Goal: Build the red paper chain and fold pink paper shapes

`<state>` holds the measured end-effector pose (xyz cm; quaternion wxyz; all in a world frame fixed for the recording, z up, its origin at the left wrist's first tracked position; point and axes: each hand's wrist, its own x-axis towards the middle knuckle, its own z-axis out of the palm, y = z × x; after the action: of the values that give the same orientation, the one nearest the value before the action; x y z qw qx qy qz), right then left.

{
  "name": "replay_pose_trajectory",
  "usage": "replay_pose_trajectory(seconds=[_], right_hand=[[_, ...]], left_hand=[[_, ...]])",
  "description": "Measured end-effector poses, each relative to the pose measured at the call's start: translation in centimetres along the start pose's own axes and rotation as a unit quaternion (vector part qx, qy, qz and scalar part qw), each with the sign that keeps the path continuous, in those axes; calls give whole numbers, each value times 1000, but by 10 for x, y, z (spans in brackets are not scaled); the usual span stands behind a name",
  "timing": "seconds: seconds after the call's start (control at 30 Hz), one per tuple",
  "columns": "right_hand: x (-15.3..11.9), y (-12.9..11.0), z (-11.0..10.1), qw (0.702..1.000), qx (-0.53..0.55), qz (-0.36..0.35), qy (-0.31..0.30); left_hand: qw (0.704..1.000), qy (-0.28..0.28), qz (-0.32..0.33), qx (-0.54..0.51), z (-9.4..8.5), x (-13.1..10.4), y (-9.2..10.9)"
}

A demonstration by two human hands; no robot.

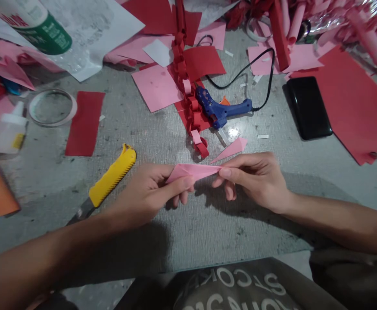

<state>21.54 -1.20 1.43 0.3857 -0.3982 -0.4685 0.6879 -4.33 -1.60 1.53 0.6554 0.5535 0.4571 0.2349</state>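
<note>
A folded pink paper point(194, 171), tapering to a point on the right, is stretched between my two hands above the table. My left hand point(157, 185) grips its wide end, thumb on top. At the narrow tip, my right hand point(256, 178) pinches the paper between thumb and index finger, the other fingers curled below. Just beyond the right hand lies another folded pink paper piece point(232, 149) of similar pointed shape. A red and pink paper chain point(194, 107) ends close behind the held paper. Left of my left hand rests a yellow utility knife point(112, 175).
A blue glue gun point(223, 110) with a black cord lies beyond my hands. To the right, a black phone point(309, 107) sits on red paper point(356, 99). At left are a tape roll point(53, 107), a glue bottle point(7, 131) and a red paper rectangle point(85, 123). Paper scraps crowd the back.
</note>
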Motion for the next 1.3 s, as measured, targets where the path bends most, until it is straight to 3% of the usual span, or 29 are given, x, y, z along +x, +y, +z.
replay_pose_trajectory(seconds=[0.33, 0.53, 0.8, 1.0, 1.3], right_hand=[[5, -2, 4, 999, -15, 6, -47], [4, -3, 7, 999, -6, 22, -27], [5, 4, -3, 998, 21, 37, -36], [11, 2, -5, 998, 51, 26, 34], [3, 6, -5, 1000, -5, -15, -22]], left_hand=[[1000, -6, -1, 4, 0, -1, -5], [998, -8, 5, 58, 5, -1, -3], [999, -29, -14, -15, -3, -1, -7], [997, -39, -21, -60, -8, -3, -15], [996, -31, -14, -81, -7, -3, -14]])
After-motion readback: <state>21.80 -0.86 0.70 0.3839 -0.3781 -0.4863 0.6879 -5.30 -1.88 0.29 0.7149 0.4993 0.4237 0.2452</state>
